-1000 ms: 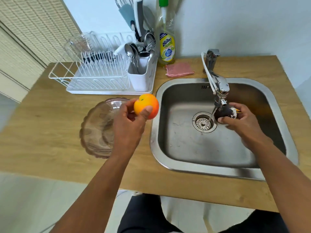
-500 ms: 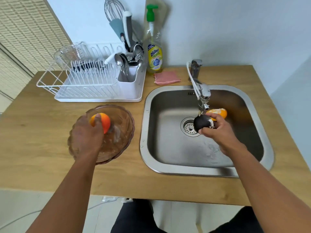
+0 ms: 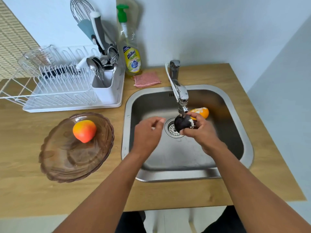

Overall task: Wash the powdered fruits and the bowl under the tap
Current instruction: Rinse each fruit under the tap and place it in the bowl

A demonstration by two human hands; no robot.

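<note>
My right hand grips a dark round fruit with white powder on one side, right under the tap spout over the sink. An orange fruit with powder lies in the basin just behind that hand. My left hand hovers over the sink's left part, empty, fingers loosely curled and blurred. On the counter to the left stands the brown glass bowl with an orange-red fruit resting in it.
A white dish rack with a cutlery holder sits at the back left. A dish soap bottle and a pink sponge stand behind the sink. The drain lies beside the dark fruit. A wall closes off the right side.
My left hand has let go of the orange-red fruit in the bowl and moved right over the sink. My right hand keeps the dark fruit under the spout.
</note>
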